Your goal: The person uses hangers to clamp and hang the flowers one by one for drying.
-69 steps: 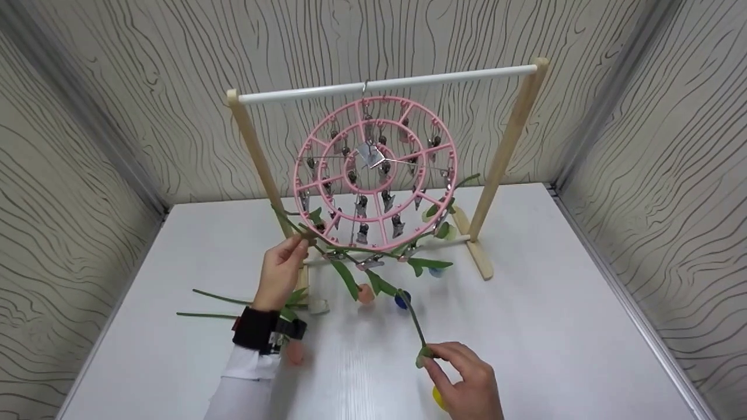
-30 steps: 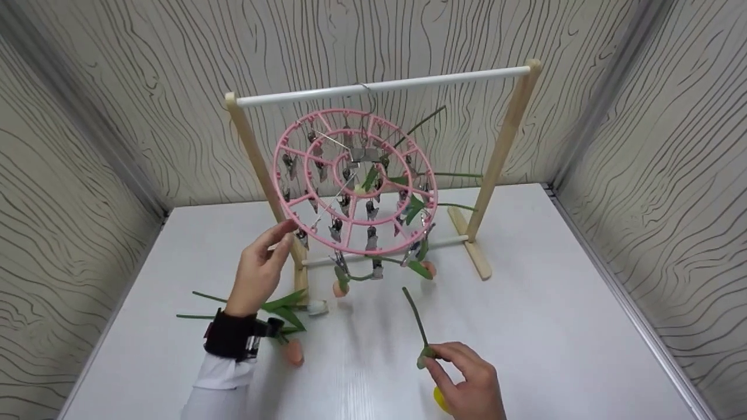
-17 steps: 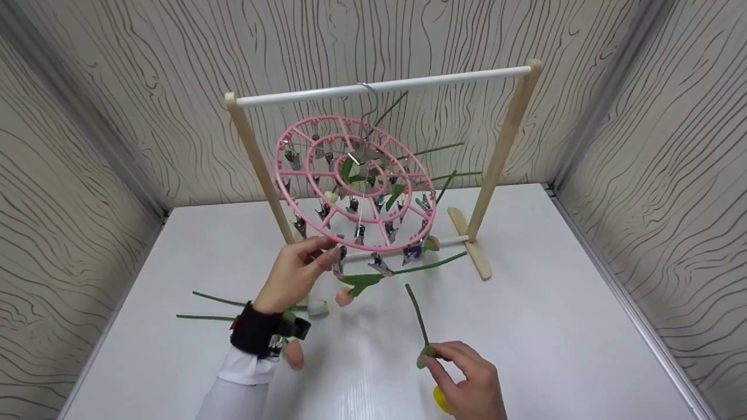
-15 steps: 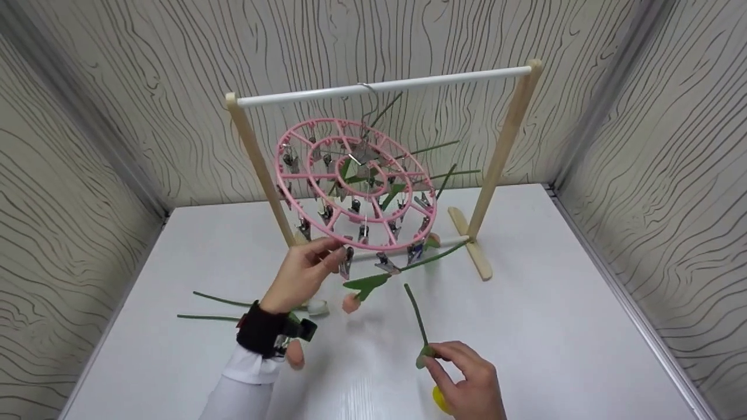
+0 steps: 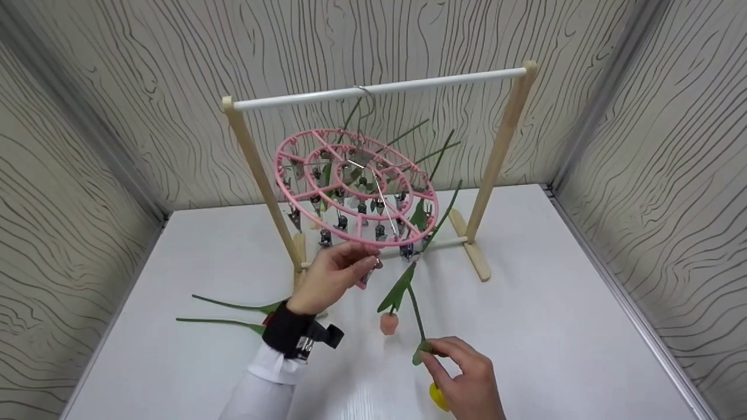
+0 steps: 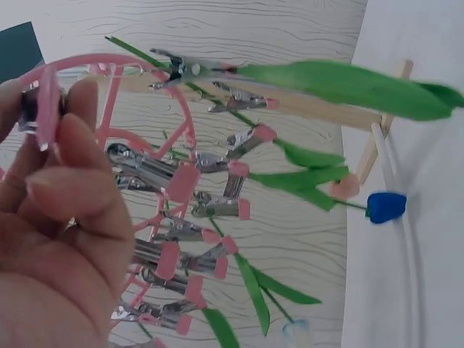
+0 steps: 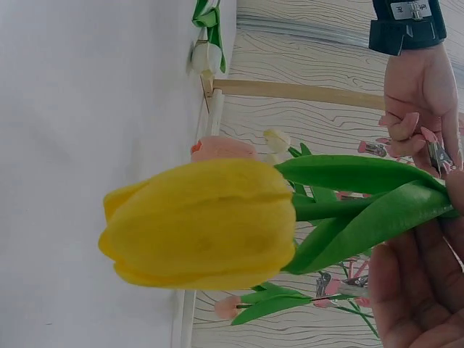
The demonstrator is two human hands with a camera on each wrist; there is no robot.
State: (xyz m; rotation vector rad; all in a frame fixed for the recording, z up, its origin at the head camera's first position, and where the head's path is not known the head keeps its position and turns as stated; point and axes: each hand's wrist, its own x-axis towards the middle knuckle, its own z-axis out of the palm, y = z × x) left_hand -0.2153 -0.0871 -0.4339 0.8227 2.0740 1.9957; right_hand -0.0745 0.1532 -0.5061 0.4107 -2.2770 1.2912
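Observation:
My left hand (image 5: 334, 275) pinches a metal clip (image 5: 371, 273) at the front rim of the round pink drying hanger (image 5: 357, 242). In the left wrist view the clip sits between thumb and fingers, its pink tip showing. My right hand (image 5: 467, 373) pinches an artificial yellow tulip (image 7: 203, 225) by its stem near the leaves, bloom pointing down and stem end up towards the hanger. A pink tulip (image 5: 389, 322) hangs from a clip just right of my left hand. Further tulips, among them a blue one (image 6: 386, 207), hang from other clips.
The hanger hooks over the white bar (image 5: 408, 87) of a wooden stand (image 5: 496, 157) on the white table (image 5: 554, 326). Two loose stems (image 5: 219, 321) lie at the left, partly behind my left wrist; a white bloom (image 7: 207, 59) shows there. Wood-patterned panels enclose the table.
The hanger has turned, bringing other clips to the front and swinging the hung tulips round. My left hand let go of the rim, then moved right onto a clip. My right hand barely moved.

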